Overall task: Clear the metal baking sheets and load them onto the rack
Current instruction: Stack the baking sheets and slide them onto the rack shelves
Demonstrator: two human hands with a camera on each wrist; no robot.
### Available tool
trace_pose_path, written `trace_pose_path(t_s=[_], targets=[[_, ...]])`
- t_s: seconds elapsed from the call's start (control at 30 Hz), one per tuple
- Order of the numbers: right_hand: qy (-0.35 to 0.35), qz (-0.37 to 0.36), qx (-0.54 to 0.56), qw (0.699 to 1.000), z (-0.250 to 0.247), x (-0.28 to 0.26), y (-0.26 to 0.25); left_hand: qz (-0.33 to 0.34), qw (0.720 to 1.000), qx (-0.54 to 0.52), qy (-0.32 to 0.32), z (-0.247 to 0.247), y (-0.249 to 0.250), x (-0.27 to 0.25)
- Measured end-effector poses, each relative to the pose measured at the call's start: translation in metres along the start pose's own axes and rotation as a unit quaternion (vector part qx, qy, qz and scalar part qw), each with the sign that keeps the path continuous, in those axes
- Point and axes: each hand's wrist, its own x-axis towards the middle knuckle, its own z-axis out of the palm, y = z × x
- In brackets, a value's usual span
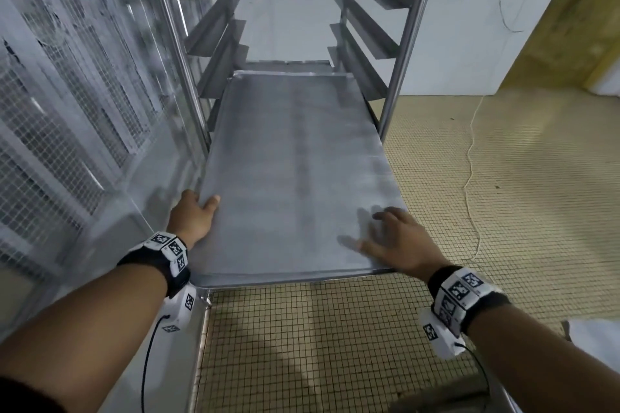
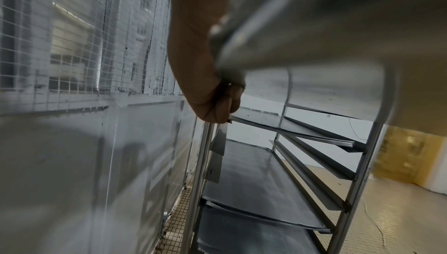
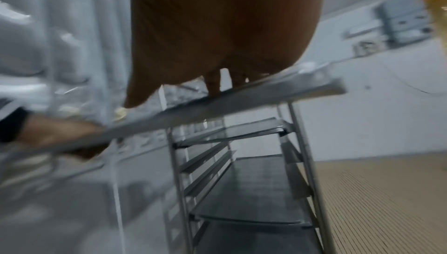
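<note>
Left hand grips the near-left edge of the baking sheet, thumb on top, fingers curled beneath. The sheet sits bare, its far end between the rack uprights. Right hand lies flat on the near-right corner, fingers spread, holding nothing. More sheets fill lower rails; mesh wall left, tiled floor right.

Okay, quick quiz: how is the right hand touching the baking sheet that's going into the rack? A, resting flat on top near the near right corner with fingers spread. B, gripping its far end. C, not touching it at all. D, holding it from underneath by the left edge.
A: the head view shows the right hand lying flat, fingers spread, on top of the baking sheet by its near right corner.
</note>
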Motion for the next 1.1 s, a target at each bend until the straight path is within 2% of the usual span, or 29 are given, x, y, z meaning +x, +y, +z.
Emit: trace_pose_path(t_s=[0.07, 0.13, 0.33, 0.47, 0.57, 0.73, 0.83, 0.97, 1.1], targets=[[-0.015, -0.085, -0.040, 0.996, 0.012, -0.013, -0.014, -0.002, 1.000, 0.001, -0.003, -0.002, 0.002, -0.001], [-0.016, -0.134, -0.060, 0.989, 0.030, -0.016, -0.016, -0.006, 1.000, 0.000, -0.006, -0.003, 0.003, -0.001], [0.030, -0.195, -0.074, 0.978, 0.059, -0.017, -0.012, -0.003, 0.999, -0.006, -0.032, -0.005, -0.006, -0.003], [0.047, -0.182, -0.067, 0.980, 0.067, -0.024, -0.011, 0.034, 0.998, 0.014, -0.048, -0.005, -0.004, -0.015], [0.046, -0.172, -0.057, 0.982, 0.072, -0.026, -0.013, 0.085, 0.988, 0.081, -0.097, -0.006, 0.000, -0.027], [0.062, -0.159, -0.045, 0.984, 0.073, -0.022, -0.020, 0.141, 0.947, 0.239, -0.163, -0.004, 0.000, -0.052], [0.081, -0.153, -0.040, 0.984, 0.067, -0.018, -0.025, 0.198, 0.924, 0.267, -0.190, -0.007, 0.006, -0.067], [0.086, -0.145, -0.039, 0.985, 0.061, -0.013, -0.026, 0.281, 0.876, 0.313, -0.236, -0.005, 0.019, -0.089], [0.088, -0.137, -0.039, 0.986, 0.062, -0.003, -0.030, 0.325, 0.869, 0.305, -0.214, 0.000, 0.026, -0.095]])
